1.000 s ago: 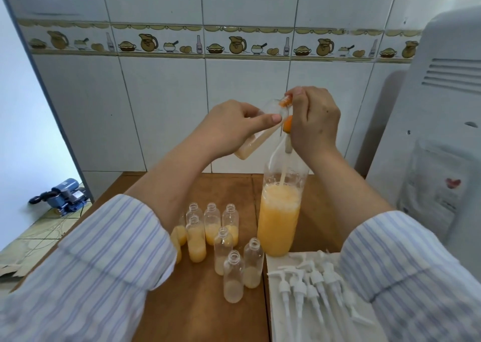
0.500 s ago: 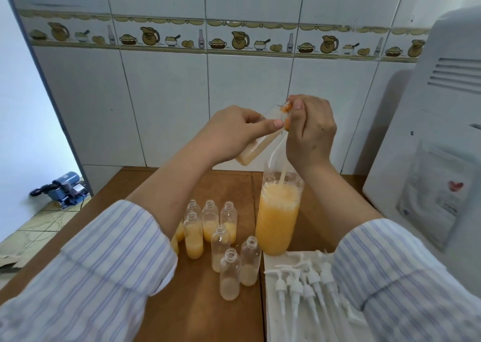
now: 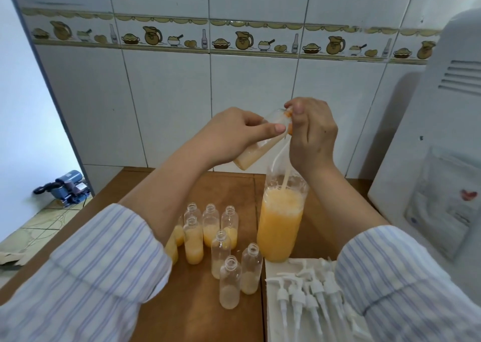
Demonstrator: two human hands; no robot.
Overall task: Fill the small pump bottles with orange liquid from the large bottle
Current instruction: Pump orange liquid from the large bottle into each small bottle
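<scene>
Left hand (image 3: 234, 130) is gripping a tilted small bottle (image 3: 257, 149) above the large bottle (image 3: 279, 227); right hand (image 3: 312, 136) is pinching the pump (image 3: 289, 122) at its mouth

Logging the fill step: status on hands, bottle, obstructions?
Left hand grips tilted small bottle. Right hand pinches orange pump at its mouth, tube into large bottle. Nothing blocking.

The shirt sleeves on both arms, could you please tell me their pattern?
White with thin blue stripes, clear on the sleeves in the head view.

The left sleeve (image 3: 86, 271) hides part of 1 small bottle (image 3: 172, 250).
</scene>
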